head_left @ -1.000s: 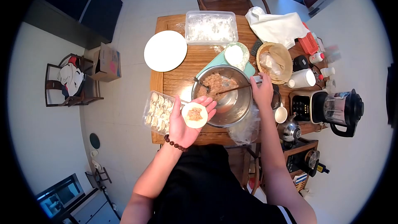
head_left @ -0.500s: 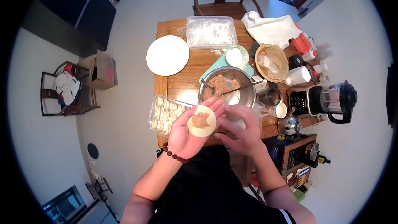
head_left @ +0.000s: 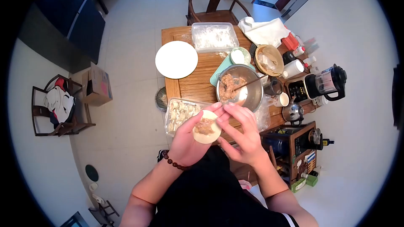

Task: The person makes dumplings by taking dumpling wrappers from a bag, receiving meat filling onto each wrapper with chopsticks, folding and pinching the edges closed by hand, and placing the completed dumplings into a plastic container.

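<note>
A round dough wrapper (head_left: 213,134) with meat filling (head_left: 204,126) on it lies across the fingers of my left hand (head_left: 188,140), which supports it from below. My right hand (head_left: 245,136) touches the wrapper's right edge, its fingers apart and partly curved. Just beyond my hands is the steel bowl (head_left: 253,94) of minced filling, with chopsticks (head_left: 252,83) leaning on its rim. Left of my hands, a clear tray (head_left: 169,125) holds several folded dumplings (head_left: 182,111).
A white plate (head_left: 176,59) and a floured plastic box (head_left: 215,37) are on the table's far side. To the right stand a basket (head_left: 269,60), a white cup (head_left: 281,99), a kettle (head_left: 293,112) and a blender (head_left: 326,82).
My right hand has left the chopsticks and come to the wrapper's edge beside my left hand. The chopsticks now rest in the bowl. The view has shifted.
</note>
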### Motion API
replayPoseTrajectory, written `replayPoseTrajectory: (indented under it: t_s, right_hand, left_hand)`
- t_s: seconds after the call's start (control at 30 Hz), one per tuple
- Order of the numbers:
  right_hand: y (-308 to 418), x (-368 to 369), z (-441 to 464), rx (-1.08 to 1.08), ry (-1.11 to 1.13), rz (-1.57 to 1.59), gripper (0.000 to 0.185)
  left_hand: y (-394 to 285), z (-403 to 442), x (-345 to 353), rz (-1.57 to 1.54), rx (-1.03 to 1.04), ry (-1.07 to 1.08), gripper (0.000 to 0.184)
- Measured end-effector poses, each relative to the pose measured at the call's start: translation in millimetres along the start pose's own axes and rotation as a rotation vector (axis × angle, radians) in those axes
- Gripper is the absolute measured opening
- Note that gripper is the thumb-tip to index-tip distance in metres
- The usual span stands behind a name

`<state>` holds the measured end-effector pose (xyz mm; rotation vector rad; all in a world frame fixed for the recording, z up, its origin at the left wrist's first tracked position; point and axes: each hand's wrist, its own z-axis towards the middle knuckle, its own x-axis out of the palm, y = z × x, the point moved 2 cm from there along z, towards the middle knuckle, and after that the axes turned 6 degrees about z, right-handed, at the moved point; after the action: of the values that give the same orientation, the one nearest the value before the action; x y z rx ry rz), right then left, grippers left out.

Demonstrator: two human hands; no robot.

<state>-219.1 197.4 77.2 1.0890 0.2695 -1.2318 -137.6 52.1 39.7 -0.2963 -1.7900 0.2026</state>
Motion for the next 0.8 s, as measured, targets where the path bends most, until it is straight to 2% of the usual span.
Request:
replayPoseTrajectory:
  t_s: [0.17,0.37,0.5,0.57,0.8]
  right_hand:
    - [40.6,23.6,10.0,0.092,0.064,0.003,0.056]
    - [65.4,35.8,18.2,0.062,0.052,0.051,0.053]
    - [80.8,36.4,22.4,-0.133,0.193,-0.048,0.051]
    - [92.3,40.2,31.6,-0.137,0.226,-0.091,0.049]
    - [99.5,40.4,48.1,-0.142,0.317,-0.183,0.045]
  left_hand:
    - [-8.8,-32.2,-10.9,0.044,-0.011,0.030,0.054]
    - [-23.8,-56.1,-16.3,0.084,0.018,0.088,0.052]
    - [-29.8,-64.9,-22.2,0.003,0.024,0.054,0.050]
    - [-33.1,-69.9,-21.4,-0.096,-0.025,0.075,0.049]
    - [-43.8,-84.6,-18.3,0.004,-0.034,0.081,0.049]
